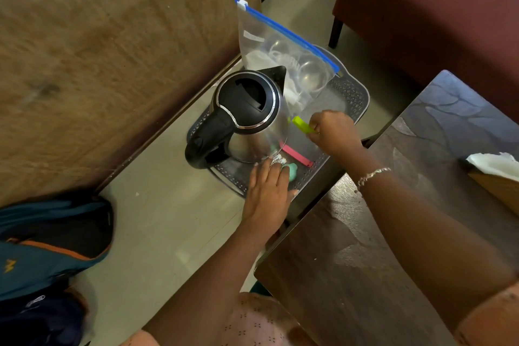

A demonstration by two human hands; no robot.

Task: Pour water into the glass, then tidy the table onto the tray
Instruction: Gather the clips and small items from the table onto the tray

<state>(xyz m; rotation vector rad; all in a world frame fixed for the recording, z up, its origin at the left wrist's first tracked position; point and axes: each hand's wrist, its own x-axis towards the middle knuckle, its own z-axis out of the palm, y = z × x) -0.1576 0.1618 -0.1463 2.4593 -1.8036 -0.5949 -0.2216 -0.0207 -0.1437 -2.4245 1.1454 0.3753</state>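
Kettle (pixel 250 118) and zip bag (pixel 283 53) are sitting together on the grey perforated tray (pixel 356 95), which is lying on the pale floor (pixel 168 219) between a wooden panel (pixel 112 50) and the dark desk (pixel 393 233). The kettle, steel with a black lid and handle, is standing upright toward the tray's left side, its spout pointing at the bag; the bag, clear with a blue slider strip, is leaning up behind it and is holding what looks like glassware, though I cannot tell exactly what. The right hand (pixel 334 132) is reaching over the tray with its grip pinched shut on a lime-green clip (pixel 303 124), holding it just beside the kettle's body. The left hand (pixel 266 194) is lying flat at the tray's near edge, fingers spread and closing on nothing, its fingertips touching a small white labelled item (pixel 276 161) by the kettle's base. A pink clip (pixel 297 157) is resting on the tray floor between the two hands, and a small teal object (pixel 292 170) is showing just beside the left fingers. A blue backpack (pixel 50 247) is lying on the floor at the left, well apart from the tray.
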